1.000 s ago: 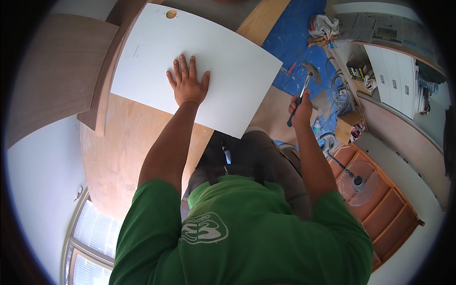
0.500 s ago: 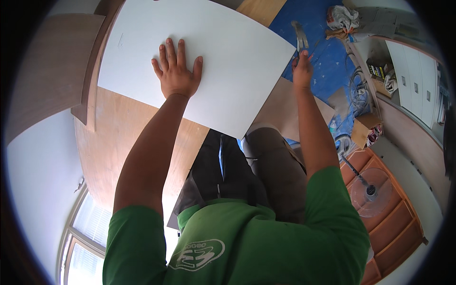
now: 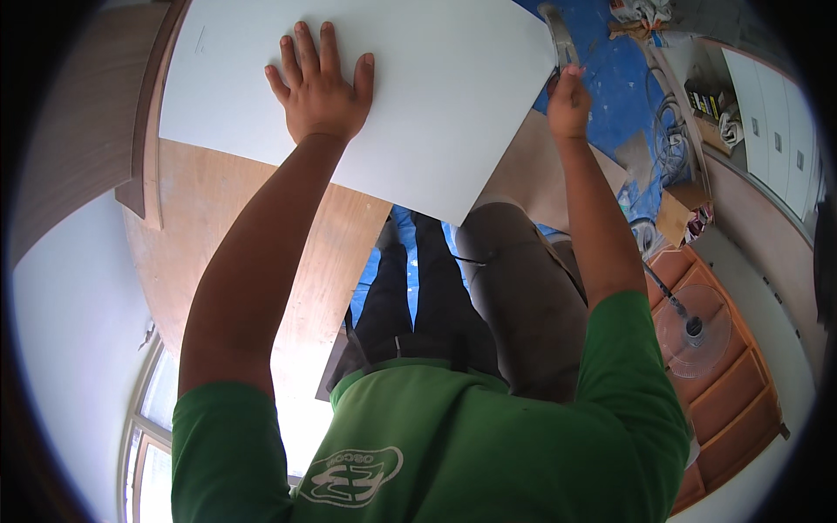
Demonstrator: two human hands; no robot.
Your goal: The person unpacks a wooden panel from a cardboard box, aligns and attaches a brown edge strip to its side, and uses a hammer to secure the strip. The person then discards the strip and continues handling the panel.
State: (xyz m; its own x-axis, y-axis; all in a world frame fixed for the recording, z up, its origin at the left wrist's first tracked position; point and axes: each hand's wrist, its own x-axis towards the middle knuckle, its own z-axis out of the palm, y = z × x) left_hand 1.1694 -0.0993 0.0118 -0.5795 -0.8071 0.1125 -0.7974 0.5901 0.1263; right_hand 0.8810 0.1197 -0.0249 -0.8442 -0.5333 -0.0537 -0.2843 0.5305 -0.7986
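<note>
My left hand (image 3: 321, 91) lies flat on a large white panel (image 3: 436, 113), palm down with the fingers spread. At the panel's right corner, my right hand (image 3: 569, 106) is closed around the handle of a hammer (image 3: 559, 33). Its curved metal head points away from me and lies close along the panel's right edge; I cannot tell if it touches. Most of the handle is hidden in my fist. Beneath the white panel, a light plywood board (image 3: 235, 209) juts out toward me.
A blue floor sheet (image 3: 615, 96) spreads at the right, with coiled cables (image 3: 667, 144) and an open cardboard box (image 3: 676, 213). Nearer stand a fan (image 3: 694, 327) and an orange-brown wooden unit (image 3: 737, 388). A dark rounded object (image 3: 514, 279) is beside my legs. White cabinet doors (image 3: 767, 131) line the far right.
The whole view has shifted, showing more of my legs and the floor. The hammer head now appears closer alongside the panel's edge. My left hand is still flat on the panel.
</note>
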